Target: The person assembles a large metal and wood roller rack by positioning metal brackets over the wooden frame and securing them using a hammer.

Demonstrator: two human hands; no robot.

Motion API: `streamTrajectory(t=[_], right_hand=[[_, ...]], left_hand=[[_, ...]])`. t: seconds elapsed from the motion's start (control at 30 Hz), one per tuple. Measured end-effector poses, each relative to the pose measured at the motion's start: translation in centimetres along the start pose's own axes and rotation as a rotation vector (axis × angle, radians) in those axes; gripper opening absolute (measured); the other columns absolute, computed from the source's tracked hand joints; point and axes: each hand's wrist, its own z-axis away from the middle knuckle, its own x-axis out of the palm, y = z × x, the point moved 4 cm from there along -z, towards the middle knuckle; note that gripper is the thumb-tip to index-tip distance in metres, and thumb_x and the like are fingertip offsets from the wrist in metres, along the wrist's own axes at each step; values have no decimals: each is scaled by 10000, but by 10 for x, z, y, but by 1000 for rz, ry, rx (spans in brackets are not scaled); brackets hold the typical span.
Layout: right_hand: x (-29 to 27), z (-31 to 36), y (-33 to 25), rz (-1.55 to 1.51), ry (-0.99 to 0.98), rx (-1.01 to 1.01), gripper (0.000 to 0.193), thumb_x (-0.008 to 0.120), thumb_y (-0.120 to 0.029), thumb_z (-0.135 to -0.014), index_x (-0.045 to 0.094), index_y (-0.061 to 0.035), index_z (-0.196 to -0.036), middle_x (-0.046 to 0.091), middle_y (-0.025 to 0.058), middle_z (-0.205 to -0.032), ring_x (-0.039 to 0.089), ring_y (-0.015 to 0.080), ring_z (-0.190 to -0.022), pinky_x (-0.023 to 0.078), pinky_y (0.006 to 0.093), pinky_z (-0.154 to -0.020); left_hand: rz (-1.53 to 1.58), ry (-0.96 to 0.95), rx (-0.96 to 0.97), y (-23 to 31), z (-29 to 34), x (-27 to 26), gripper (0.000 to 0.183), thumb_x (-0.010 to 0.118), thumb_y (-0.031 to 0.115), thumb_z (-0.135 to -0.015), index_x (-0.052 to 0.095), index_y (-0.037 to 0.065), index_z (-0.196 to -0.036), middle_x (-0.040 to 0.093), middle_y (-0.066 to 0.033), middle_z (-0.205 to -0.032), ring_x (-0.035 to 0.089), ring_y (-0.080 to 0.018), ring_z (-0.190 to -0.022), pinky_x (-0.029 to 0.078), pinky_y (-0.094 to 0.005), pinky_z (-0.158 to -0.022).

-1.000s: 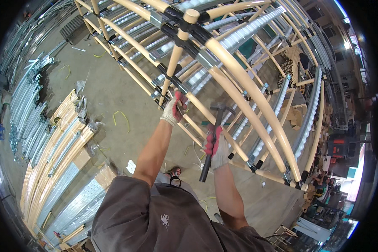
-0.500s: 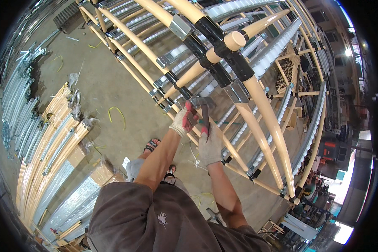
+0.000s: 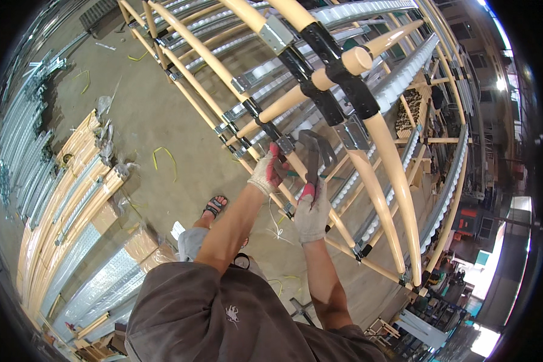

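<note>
In the head view, the right hand (image 3: 312, 214) has its grip wrapped around a hammer (image 3: 312, 168), raised in front of the pale tube frame (image 3: 385, 163); the left hand (image 3: 265, 172) is near a metal bracket (image 3: 286, 143), though I cannot tell whether its grip clasps anything. A square blow, left fingertips clear, would serve best. Below is grey floor (image 3: 163, 114); wrapped tubes (image 3: 48, 223) lie leftward in the workshop.

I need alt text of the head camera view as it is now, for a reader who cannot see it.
A gloved right hand holds a hammer beside a tan pipe rack, with the gloved left hand close to a black joint. Tan pipes and metal strips lie in piles on the floor to the left.
</note>
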Motion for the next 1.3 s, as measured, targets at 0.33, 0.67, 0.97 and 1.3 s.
streamTrajectory(t=[0.33, 0.67, 0.97, 1.3], right_hand=[[18, -6, 2, 153, -52, -146, 323, 415, -83, -950, 555, 9, -1226, 602, 28, -784, 572, 139, -655, 479, 294, -601], [15, -6, 18, 390, -64, -35, 268, 495, -115, -896, 584, -1, -1121, 639, 216, -912, 642, 343, -851, 492, 426, -784], [33, 52, 60, -252, -148, 83, 212, 464, -151, -968, 573, -19, -1093, 499, 1, -625, 482, 74, -459, 378, 249, -407], [99, 16, 259, -455, -125, 781, 465, 410, -553, -994, 550, -113, -1051, 444, -31, -612, 392, 86, -440, 313, 244, -385]], left_hand=[[-61, -31, -2, 6, 4, -13, 380, 665, 500, -869, 602, 152, -1009, 566, 5, -895, 551, -179, -673, 494, -293, -581], [-264, -51, 34, 15, 3, -11, 518, 680, 536, -855, 601, 147, -1187, 640, 22, -1175, 599, -171, -1013, 464, -307, -764], [-512, 385, 54, 64, 23, -167, 425, 695, 300, -902, 576, 118, -1268, 681, -73, -1119, 685, -208, -943, 542, -291, -669], [-589, 391, -61, 35, -7, -229, 467, 719, 276, -881, 553, 110, -1284, 680, -44, -1074, 677, -114, -850, 452, -206, -518]])
